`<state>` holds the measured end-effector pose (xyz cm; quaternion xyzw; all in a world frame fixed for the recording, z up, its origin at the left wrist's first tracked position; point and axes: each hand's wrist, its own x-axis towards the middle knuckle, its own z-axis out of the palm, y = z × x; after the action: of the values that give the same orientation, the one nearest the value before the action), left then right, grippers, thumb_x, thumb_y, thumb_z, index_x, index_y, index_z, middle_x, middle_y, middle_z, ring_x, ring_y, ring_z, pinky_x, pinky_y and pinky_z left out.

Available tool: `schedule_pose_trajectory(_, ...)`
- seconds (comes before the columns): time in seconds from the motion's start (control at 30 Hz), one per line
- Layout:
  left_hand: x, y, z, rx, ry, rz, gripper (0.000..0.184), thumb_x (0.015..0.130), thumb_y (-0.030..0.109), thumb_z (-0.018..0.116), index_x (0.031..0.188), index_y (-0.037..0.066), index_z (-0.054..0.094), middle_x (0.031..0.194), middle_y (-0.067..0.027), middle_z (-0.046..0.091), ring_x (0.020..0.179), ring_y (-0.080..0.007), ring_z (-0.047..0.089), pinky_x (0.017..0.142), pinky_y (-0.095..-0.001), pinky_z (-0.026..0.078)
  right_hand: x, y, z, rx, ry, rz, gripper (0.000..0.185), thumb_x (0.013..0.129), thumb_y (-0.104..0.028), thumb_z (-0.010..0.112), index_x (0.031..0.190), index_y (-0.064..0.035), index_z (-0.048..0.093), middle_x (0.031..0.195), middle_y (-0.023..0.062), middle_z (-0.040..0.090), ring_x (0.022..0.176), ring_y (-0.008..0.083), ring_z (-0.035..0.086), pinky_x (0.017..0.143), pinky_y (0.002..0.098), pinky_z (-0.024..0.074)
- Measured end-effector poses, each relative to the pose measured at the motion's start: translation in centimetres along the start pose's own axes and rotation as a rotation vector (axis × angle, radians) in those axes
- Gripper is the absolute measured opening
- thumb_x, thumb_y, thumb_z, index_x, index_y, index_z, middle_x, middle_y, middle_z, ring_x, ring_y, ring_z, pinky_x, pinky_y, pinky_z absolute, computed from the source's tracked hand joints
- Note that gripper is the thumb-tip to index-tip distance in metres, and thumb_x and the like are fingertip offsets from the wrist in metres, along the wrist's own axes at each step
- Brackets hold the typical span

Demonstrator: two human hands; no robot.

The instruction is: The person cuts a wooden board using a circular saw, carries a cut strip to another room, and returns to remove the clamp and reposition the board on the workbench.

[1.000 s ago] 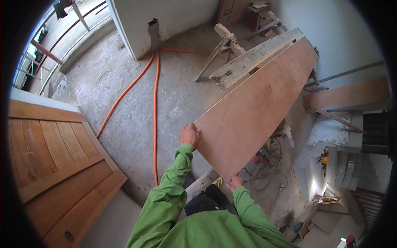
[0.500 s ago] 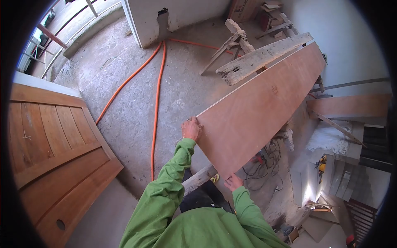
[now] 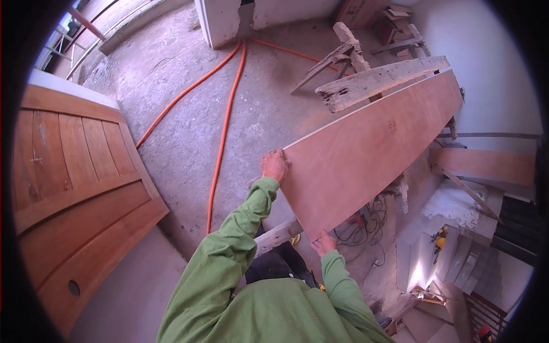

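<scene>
A long reddish-brown plywood panel (image 3: pixel 372 154) stretches from my hands toward the upper right, resting on rough timber trestles. My left hand (image 3: pixel 275 165) is closed round its near left corner, with the fingers partly hidden at the edge. At the near right corner, my right hand (image 3: pixel 325 243) grips the panel's edge, thumb and fingers close together. Below the panel's near end a grey wooden beam (image 3: pixel 277 236) sticks out between my arms. A weathered plank (image 3: pixel 377 83) lies alongside the panel's far left edge.
An orange hose (image 3: pixel 226 131) runs across the concrete floor (image 3: pixel 183 126). To the left leans a panelled wooden door (image 3: pixel 86 183). Black cables (image 3: pixel 372 220) lie tangled under the panel's right side. A yellow tool (image 3: pixel 440 237) sits farther right, near another board (image 3: pixel 486 164).
The camera view has shifted a little, so the panel and both hands appear slightly farther right. Both hands keep their hold on the panel's near corners.
</scene>
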<state>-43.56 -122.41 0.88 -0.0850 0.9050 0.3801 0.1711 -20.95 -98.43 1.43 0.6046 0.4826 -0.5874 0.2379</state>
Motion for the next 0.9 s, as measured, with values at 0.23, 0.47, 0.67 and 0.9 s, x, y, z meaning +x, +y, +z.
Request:
schedule_pose_trajectory(0.23,-0.1,-1.3,-0.7,-0.090,0.035,0.066,0.044,0.073,0.023,0.067,0.110,0.003,0.057,0.107,-0.0170,0.059,0.103,-0.0353,0.053,0.091,-0.0416,0.042,-1.1,-1.1,1.9,-0.177,0.150,-0.042,0.047,0.084,-0.028,0.057,0.118,0.0027,0.047,0.113,0.0159,0.054,0.101,0.0327,0.054,0.087,0.0518,0.0438)
schedule_pose_trajectory(0.47,0.7,-0.9,-2.4,-0.159,-0.111,0.040,0.049,0.073,0.025,0.069,0.115,0.002,0.057,0.105,-0.0168,0.062,0.099,-0.0317,0.059,0.087,-0.0373,0.045,-1.5,-1.0,2.1,-0.273,0.151,-0.118,0.043,0.085,-0.026,0.056,0.113,0.0060,0.051,0.109,0.0173,0.055,0.093,0.0319,0.057,0.082,0.0492,0.0480)
schedule_pose_trajectory(0.67,4.2,-7.2,-1.6,-0.476,-0.234,0.080,0.042,0.074,0.030,0.071,0.104,0.001,0.064,0.093,-0.0172,0.067,0.080,-0.0263,0.065,0.074,-0.0359,0.051,0.2,0.1,0.2,-0.207,0.106,-0.128,0.044,0.088,-0.023,0.051,0.120,0.0053,0.044,0.114,0.0166,0.054,0.101,0.0336,0.057,0.086,0.0497,0.0453)
schedule_pose_trajectory(0.9,-2.1,-8.0,-3.3,-1.048,0.296,-0.265,0.028,0.086,0.019,0.060,0.096,-0.006,0.062,0.085,-0.0116,0.065,0.072,-0.0159,0.063,0.061,-0.0276,0.052,-0.8,-0.1,0.3,-0.242,0.073,-0.193,0.038,0.091,-0.023,0.047,0.117,0.0051,0.046,0.113,0.0168,0.055,0.100,0.0313,0.058,0.083,0.0449,0.0485)
